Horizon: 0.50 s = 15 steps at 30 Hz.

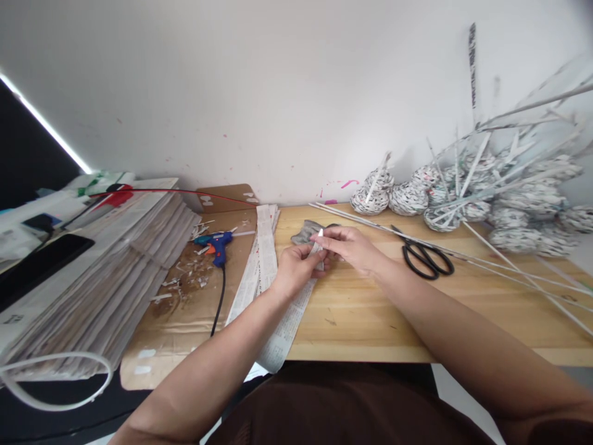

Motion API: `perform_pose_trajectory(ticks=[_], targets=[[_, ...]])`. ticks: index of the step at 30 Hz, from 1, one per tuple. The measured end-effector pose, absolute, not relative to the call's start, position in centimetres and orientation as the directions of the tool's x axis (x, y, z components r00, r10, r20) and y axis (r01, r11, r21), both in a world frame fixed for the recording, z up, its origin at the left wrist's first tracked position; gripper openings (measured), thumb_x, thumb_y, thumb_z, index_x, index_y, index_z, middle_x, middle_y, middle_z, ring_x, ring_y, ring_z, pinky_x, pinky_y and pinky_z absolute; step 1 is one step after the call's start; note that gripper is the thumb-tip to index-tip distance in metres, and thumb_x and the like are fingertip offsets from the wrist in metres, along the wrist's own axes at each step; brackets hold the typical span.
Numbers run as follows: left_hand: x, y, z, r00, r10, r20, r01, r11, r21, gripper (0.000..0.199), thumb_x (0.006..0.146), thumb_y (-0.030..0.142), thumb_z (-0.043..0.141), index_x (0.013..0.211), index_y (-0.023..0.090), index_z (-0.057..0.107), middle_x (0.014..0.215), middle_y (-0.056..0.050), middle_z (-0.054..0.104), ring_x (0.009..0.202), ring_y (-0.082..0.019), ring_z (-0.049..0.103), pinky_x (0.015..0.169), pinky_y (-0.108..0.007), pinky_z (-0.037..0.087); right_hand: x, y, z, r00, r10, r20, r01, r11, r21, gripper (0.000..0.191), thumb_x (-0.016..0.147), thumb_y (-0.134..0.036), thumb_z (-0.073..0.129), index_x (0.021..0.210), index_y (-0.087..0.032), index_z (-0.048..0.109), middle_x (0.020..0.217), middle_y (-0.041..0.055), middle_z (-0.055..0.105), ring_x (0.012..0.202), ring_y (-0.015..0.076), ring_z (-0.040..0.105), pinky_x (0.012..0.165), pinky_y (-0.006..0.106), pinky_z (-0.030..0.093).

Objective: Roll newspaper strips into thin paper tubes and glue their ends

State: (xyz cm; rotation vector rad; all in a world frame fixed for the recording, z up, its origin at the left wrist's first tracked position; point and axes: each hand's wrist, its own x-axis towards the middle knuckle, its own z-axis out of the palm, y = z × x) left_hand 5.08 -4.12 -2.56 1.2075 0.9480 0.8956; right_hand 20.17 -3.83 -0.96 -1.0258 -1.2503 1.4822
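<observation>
Both hands meet over the middle of the wooden table (pixel 352 321). My left hand (pixel 296 269) is closed on a newspaper strip (pixel 296 309), whose wide part hangs down toward the table's front edge. At its upper end the strip is narrowed to a white tip (pixel 320 233). My right hand (pixel 347 244) pinches the paper near this tip, thumb and fingers pressed together. Behind the hands lies a grey crumpled cloth-like thing (pixel 306 230), partly covered by them. More newspaper strips (pixel 266 241) lie just left of my left hand.
A blue glue gun (pixel 221 244) rests on cardboard (pixel 185 334) among paper scraps. Left of it stands a tall newspaper stack (pixel 111 272). Black scissors (pixel 426 259) lie to the right, beside long paper sticks (pixel 477 256). Several woven paper pieces (pixel 373 194) stand against the wall.
</observation>
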Motion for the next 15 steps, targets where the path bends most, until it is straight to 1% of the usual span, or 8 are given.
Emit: perform_pose_trajectory(ticks=[2,6,9,11,15], targets=[[5.08,-4.1,-2.75,0.356,0.928,-0.11,-0.066,0.143,0.988,0.033,0.069,0.044,0.075,0.077,0.012,0.07,0.072,-0.004,0.067,0.067,-0.014,0.062,0.062,-0.028,0.056,20.28,-3.8,-1.07,-0.267,0.963,-0.04,-0.105,-0.07,-0.992,0.032,0.069,-0.044,0.076,0.073,-0.014,0.065,0.058,-0.0016,0.061,0.048,0.0101,0.056,0.049,0.024,0.045],[5.15,-4.15,-2.93,0.389,0.915,-0.111,-0.061,0.145,0.988,0.034,0.07,0.044,0.074,0.08,0.012,0.07,0.074,-0.005,0.068,0.067,-0.014,0.063,0.064,-0.029,0.057,20.12,-3.71,-1.48,-0.19,0.98,-0.058,-0.138,-0.085,-0.987,0.035,0.064,-0.044,0.079,0.066,-0.015,0.06,0.054,-0.0027,0.059,0.044,0.0097,0.054,0.046,0.024,0.044],[5.16,-4.28,-2.84,0.413,0.903,-0.115,-0.062,0.154,0.986,0.036,0.072,0.045,0.072,0.086,0.012,0.071,0.079,-0.007,0.07,0.07,-0.016,0.065,0.067,-0.031,0.057,20.09,-3.66,-1.56,-0.171,0.982,-0.085,-0.157,-0.113,-0.981,0.038,0.062,-0.044,0.081,0.061,-0.016,0.055,0.051,-0.0037,0.057,0.041,0.0095,0.052,0.042,0.023,0.04],[5.12,-4.34,-2.81,0.431,0.896,-0.106,-0.067,0.149,0.986,0.038,0.073,0.045,0.071,0.089,0.011,0.071,0.082,-0.009,0.071,0.074,-0.017,0.066,0.068,-0.032,0.058,20.28,-3.62,-1.47,-0.202,0.975,-0.088,-0.146,-0.119,-0.982,0.037,0.063,-0.044,0.08,0.063,-0.016,0.056,0.053,-0.0036,0.058,0.041,0.0089,0.052,0.04,0.021,0.037],[5.0,-4.31,-2.89,0.439,0.892,-0.111,-0.078,0.16,0.984,0.04,0.075,0.046,0.07,0.09,0.009,0.071,0.083,-0.011,0.071,0.074,-0.018,0.067,0.068,-0.032,0.058,20.87,-3.43,-1.33,-0.341,0.939,-0.055,-0.083,-0.088,-0.993,0.03,0.07,-0.041,0.077,0.075,-0.014,0.064,0.061,-0.0007,0.062,0.046,0.0091,0.056,0.043,0.02,0.036]])
